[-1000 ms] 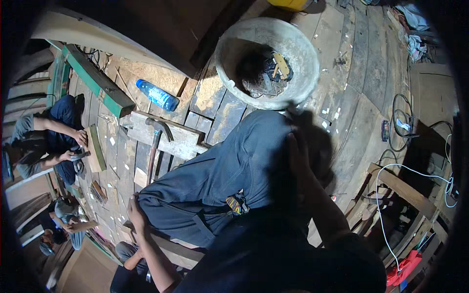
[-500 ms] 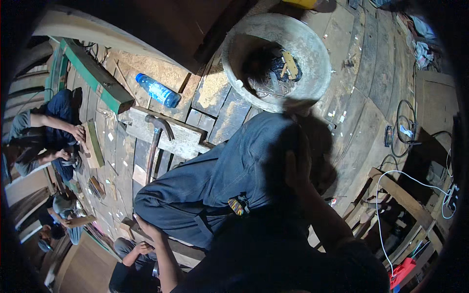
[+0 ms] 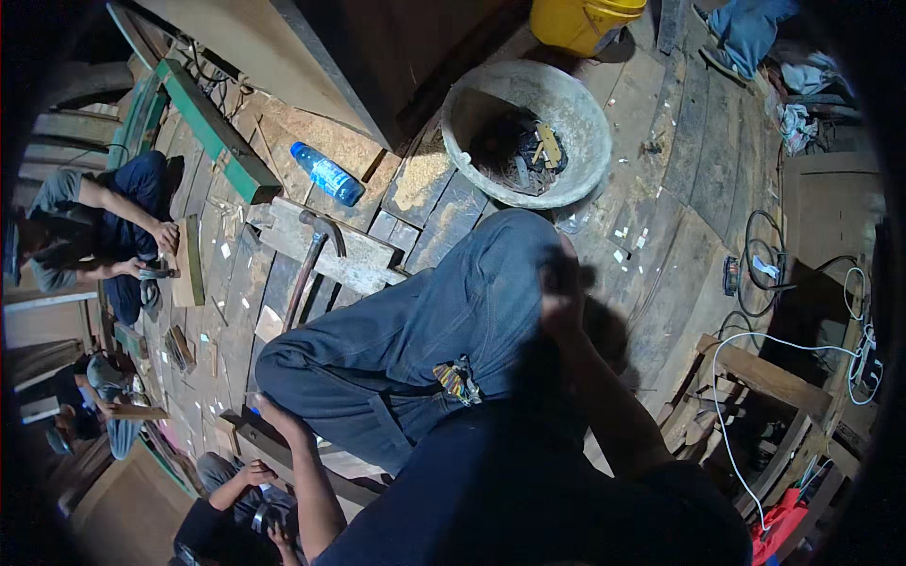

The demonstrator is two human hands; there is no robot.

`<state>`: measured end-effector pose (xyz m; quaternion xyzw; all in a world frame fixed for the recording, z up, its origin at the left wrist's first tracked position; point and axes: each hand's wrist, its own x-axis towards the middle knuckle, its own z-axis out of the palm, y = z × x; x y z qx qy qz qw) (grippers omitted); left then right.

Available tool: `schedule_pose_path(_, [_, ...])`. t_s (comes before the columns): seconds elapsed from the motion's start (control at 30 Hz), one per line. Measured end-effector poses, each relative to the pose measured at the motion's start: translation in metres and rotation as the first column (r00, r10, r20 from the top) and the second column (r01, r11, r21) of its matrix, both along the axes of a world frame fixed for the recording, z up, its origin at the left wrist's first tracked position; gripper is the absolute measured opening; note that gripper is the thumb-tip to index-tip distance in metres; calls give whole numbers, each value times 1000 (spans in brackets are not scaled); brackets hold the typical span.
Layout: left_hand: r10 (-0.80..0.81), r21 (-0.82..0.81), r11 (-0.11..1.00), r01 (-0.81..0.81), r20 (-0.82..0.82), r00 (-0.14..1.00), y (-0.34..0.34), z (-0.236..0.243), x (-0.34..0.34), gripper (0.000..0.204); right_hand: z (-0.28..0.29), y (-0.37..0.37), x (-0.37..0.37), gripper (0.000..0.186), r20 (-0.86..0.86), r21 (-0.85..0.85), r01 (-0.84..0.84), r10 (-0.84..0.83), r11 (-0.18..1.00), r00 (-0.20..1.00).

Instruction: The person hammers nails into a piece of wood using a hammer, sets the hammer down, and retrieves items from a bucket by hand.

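My right hand point(image 3: 563, 300) rests on my raised right knee, in deep shadow, so its fingers do not show clearly. At the outer side of my bent left knee is my left hand point(image 3: 276, 415); its fingers are partly hidden, and a small bluish spot shows by them. A claw hammer point(image 3: 311, 259) leans beyond the left knee, its head against a pale plank point(image 3: 363, 253). Past my right knee stands a wide grey basin point(image 3: 590, 141) with metal pieces and a yellowish hardware part point(image 3: 545, 146) inside. A blue bottle point(image 3: 327, 175) lies on the boards.
A green-painted beam point(image 3: 215, 132) lies at the far left. There, one person works on a wood block point(image 3: 191, 259); others sit nearer. A yellow bucket point(image 3: 578, 26) stands beyond the basin. Black cable point(image 3: 755, 264) and a white cord point(image 3: 731, 415) lie at right.
The view has shifted, bringing more of the yellow bucket and another person's legs into sight at the top. My hands stay near my knees. The seated person at lower left has moved a hand.
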<state>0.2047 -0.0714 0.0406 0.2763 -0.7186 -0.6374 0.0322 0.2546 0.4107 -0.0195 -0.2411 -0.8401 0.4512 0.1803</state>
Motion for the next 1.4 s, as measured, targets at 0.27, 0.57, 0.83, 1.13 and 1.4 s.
schedule_pose_path(0.27, [223,214,942,-257,171,960,16,-32,100,73,-77,16,63,64,87,-940,21,179,340,980])
schedule_pose_path(0.57, [249,236,916,-326,305,919,33,-29,127,74,-81,16,57,64,-33,-814,-6,-36,581,999])
schedule_pose_path(0.83, [350,158,906,-394,243,904,69,-18,107,74,47,-7,-47,47,223,497,-522,479,693,849])
schedule_pose_path(1.13, [412,65,893,-446,284,866,60,-24,116,72,70,-22,24,64,655,498,-846,722,-191,223])
schedule_pose_path(1.4, [385,124,895,-428,268,883,43,-42,130,72,57,138,-65,36,234,636,-136,-22,759,972])
